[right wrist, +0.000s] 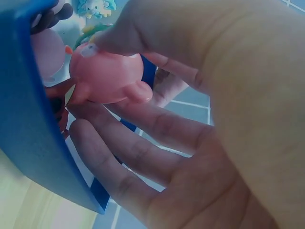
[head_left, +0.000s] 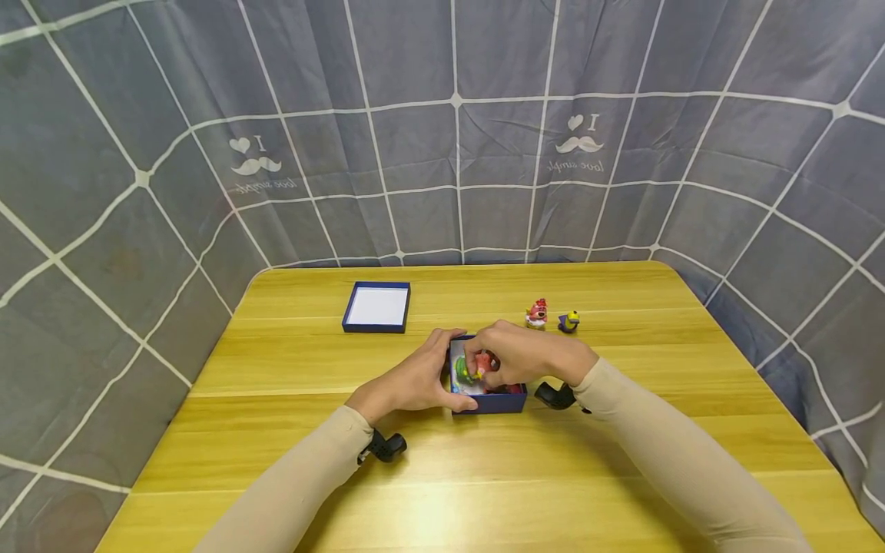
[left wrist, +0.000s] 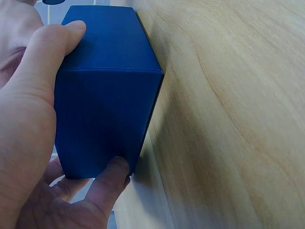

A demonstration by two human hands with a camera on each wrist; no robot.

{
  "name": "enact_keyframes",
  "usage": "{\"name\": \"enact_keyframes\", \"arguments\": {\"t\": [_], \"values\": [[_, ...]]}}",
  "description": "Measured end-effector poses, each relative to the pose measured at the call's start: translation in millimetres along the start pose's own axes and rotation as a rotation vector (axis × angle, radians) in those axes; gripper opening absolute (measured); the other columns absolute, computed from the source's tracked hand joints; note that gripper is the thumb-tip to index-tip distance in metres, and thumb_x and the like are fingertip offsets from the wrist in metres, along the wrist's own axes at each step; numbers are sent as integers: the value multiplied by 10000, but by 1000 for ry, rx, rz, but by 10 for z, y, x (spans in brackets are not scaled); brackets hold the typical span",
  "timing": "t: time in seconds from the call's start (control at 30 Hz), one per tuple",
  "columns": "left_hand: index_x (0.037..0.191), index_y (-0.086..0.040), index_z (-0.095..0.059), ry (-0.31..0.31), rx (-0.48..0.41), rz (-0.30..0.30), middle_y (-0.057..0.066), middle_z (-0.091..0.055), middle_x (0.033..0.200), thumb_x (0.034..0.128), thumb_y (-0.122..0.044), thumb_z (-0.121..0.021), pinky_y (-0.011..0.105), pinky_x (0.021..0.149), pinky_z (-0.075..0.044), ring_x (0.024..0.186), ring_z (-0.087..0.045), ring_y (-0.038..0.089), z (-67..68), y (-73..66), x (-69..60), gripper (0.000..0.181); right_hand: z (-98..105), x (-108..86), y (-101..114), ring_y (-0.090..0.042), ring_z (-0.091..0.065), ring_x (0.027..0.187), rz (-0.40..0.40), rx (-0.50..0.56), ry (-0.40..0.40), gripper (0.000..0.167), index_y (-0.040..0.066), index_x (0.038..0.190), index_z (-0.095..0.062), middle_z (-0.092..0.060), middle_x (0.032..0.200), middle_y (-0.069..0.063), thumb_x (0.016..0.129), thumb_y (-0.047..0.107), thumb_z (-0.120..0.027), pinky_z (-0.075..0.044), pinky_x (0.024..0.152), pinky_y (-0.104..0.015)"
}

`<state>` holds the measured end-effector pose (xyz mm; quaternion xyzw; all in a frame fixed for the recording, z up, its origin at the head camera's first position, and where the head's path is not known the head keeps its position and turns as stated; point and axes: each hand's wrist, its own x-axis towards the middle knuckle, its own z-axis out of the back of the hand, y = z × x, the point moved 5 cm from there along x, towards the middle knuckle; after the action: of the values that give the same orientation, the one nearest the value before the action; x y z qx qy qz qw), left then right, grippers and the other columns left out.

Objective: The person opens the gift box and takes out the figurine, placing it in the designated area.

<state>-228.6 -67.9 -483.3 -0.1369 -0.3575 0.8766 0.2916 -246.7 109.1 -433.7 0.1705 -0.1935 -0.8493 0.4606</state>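
A dark blue open box (head_left: 489, 403) (left wrist: 105, 109) (right wrist: 28, 114) holds several small figures, among them a green one (head_left: 462, 370). My left hand (head_left: 422, 378) (left wrist: 33, 119) grips the box from its left side, thumb on the near wall and fingers round the far corner. Over the box, my right hand (head_left: 515, 353) (right wrist: 181, 143) pinches a pink round figure (head_left: 483, 363) (right wrist: 107, 74) between thumb and fingers. Beside it inside the box, the right wrist view has another pink figure (right wrist: 47, 55) and a pale blue one (right wrist: 96, 8).
The blue lid (head_left: 377, 307) with a white inside lies at the back left of the wooden table (head_left: 429, 491). Behind the box, to the right, stand a red and white figure (head_left: 536, 314) and a yellow and purple one (head_left: 569, 322). A grey checked curtain (head_left: 415, 146) surrounds the table.
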Motion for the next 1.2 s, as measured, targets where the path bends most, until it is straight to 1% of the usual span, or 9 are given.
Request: {"name": "enact_keyframes", "arguments": {"t": [0.1,0.4,0.57,0.73,0.83,1.03,1.2], "values": [[1835,-58,-237,0,8,0,184,-456,1687,946,-503,-978,488,1253,-544,1387,-615,271,4,-5,0,1240,5,-15,2,-54,-564,764,5,-6,-7,167,148,1052,-773,-692,929,58,990,4,-832,-484,678,-218],[1829,-55,-251,-4,18,-5,183,-464,1670,943,-502,-979,478,1240,-546,1370,-618,272,0,-4,-1,1231,28,-81,12,-92,-611,815,-5,-30,-35,168,167,1057,-777,-692,960,91,983,28,-835,-510,726,-233],[1824,-47,-258,-8,20,-7,192,-454,1695,942,-492,-982,501,1256,-541,1393,-615,288,-1,-10,-3,1225,40,-110,19,-117,-629,837,19,-23,-53,180,168,1052,-775,-698,965,50,967,23,-840,-521,738,-233],[1811,-27,-275,-18,22,-14,212,-470,1677,936,-494,-988,514,1251,-542,1388,-618,297,0,-30,-6,1222,45,-137,12,-109,-613,845,14,-7,-67,197,195,1017,-755,-690,957,15,966,53,-881,-518,735,-228],[1807,-18,-278,-21,20,-17,216,-480,1656,936,-502,-988,514,1244,-546,1380,-620,299,-1,-38,-11,1223,48,-152,5,-83,-602,835,5,0,-80,209,199,1015,-747,-682,949,45,970,61,-897,-514,727,-223],[1812,-22,-271,-19,15,-11,197,-491,1632,937,-490,-990,509,1245,-551,1370,-623,289,-2,-40,-9,1225,72,-186,12,-51,-586,799,11,14,-113,211,184,1017,-741,-671,922,85,976,17,-861,-509,702,-223],[1822,-49,-262,-12,20,1,179,-486,1639,937,-488,-991,500,1240,-550,1351,-623,281,-2,-34,-7,1228,95,-223,22,-107,-613,803,-5,8,-125,207,195,1033,-735,-680,932,104,993,23,-843,-494,702,-225]]}}
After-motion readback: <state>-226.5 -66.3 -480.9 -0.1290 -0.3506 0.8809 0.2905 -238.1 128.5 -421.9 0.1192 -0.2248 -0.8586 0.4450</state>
